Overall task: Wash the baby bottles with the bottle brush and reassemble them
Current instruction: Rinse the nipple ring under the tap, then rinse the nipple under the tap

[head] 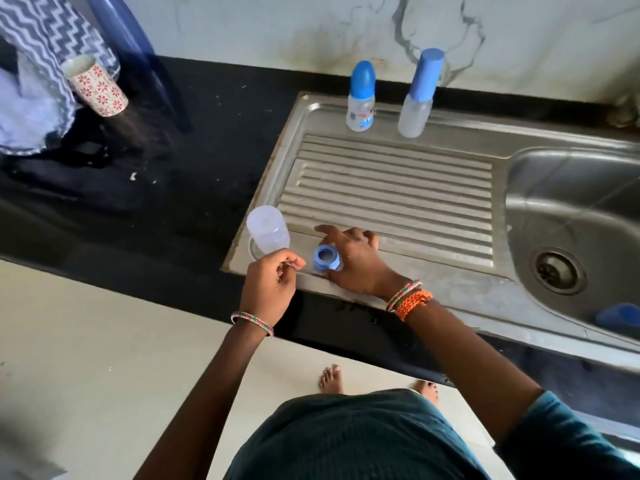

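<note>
Head view, with the steel drainboard (388, 181) as the landmark. At its near-left corner a blue screw collar (327, 258) lies flat on the steel, its opening facing up. The right hand (356, 261) is draped over it from the right, thumb on the near side and fingers spread past the far side; the fingers curve round the collar, so I judge it a loose grasp, though whether they actually press on it cannot be told.

Just left of the collar, on the same corner, a clear bottle body (267, 230) stands with its long axis vertical; which end is up is hard to say. The left hand (273, 282) hovers just in front of that body, fingers curled with thumb and forefinger pinched together; it may hold something small and clear, such as a teat, but that is too faint to confirm.

The coming move likely turns on this: the collar lies right of the bottle body and close to it, with the right hand on the collar and the left hand nearer the body.

Count: two capped bottles at the drainboard's far edge, one with a rounded blue cap (362, 97), one with a tall blue cap (417, 98); one open body; one collar. A blue object (618, 315) sits in the basin to the drainboard's right, unclear what. No brush is plainly identifiable.
</note>
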Available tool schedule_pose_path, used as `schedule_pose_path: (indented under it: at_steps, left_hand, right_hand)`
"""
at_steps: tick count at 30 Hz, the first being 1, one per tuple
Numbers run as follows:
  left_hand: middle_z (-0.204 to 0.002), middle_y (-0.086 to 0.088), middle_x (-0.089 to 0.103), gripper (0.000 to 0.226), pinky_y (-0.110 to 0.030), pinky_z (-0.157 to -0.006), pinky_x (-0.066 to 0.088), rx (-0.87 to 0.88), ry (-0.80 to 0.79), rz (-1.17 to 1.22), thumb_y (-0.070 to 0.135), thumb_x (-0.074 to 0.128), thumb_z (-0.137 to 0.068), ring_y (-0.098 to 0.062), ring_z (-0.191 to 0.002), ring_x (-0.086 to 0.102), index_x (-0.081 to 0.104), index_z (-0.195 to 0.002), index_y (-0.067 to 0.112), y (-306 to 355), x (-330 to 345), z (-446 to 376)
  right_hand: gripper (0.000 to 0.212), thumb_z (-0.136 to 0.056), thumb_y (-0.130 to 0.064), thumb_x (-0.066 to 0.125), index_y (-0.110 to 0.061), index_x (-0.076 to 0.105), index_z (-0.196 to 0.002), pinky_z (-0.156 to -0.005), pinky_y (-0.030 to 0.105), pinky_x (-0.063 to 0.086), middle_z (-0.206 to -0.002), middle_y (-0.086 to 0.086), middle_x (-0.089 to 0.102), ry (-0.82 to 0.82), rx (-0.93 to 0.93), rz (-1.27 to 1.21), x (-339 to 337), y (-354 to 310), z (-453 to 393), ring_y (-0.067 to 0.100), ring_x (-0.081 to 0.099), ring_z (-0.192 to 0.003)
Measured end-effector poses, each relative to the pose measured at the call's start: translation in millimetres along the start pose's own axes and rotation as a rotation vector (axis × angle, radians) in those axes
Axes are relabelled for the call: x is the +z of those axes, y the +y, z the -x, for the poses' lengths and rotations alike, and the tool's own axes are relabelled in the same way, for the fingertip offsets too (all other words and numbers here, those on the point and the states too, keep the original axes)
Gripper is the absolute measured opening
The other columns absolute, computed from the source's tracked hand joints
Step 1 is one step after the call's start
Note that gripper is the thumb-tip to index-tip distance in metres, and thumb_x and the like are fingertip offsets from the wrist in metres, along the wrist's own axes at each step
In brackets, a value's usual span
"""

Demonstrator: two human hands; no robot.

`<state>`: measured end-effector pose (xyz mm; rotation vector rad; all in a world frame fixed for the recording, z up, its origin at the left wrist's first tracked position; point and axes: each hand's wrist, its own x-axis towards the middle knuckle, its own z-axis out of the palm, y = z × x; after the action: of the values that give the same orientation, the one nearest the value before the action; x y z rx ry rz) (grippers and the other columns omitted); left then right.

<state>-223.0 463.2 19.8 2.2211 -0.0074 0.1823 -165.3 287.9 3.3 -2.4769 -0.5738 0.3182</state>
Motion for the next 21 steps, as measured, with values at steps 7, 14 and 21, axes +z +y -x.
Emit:
schedule_pose_path:
  at_steps: [7,14,21]
  left_hand:
    - [-0.082,0.004,0.07,0.029,-0.018,-0.075,0.052,0.022,-0.035,0.052,-0.011,0.049,-0.081,-0.007,-0.082,0.065,0.068,-0.081,0.011,26.0,25.3,-15.6]
    - [-0.078,0.008,0.068,0.033,-0.023,-0.067,0.054,0.11,-0.203,0.231,-0.013,0.046,-0.082,0.009,-0.072,0.062,0.067,-0.078,0.012,108.8,124.5,-58.3]
    - [-0.082,-0.002,0.07,0.027,-0.021,-0.069,0.05,0.177,-0.399,0.243,-0.009,0.047,-0.082,0.013,-0.064,0.057,0.068,-0.079,0.007,198.7,287.3,-122.6]
  right_hand:
    - [0.076,-0.066,-0.032,0.06,-0.028,0.04,-0.139,-0.102,0.038,0.021,-0.128,-0.007,0.055,0.059,0.022,-0.224,-48.8,20.4,15.9,0.017,0.042,-0.123]
    - [0.036,-0.077,-0.008,0.066,-0.017,0.065,-0.111,-0.087,0.023,0.048,-0.097,-0.003,0.07,0.283,0.171,-0.341,-135.8,131.6,87.7,0.008,0.064,-0.091]
    - [0.027,-0.082,-0.003,0.053,-0.015,0.072,-0.098,-0.084,0.021,0.041,-0.1,0.004,0.072,0.379,0.692,-0.165,-181.6,308.6,133.4,0.023,0.064,-0.096]
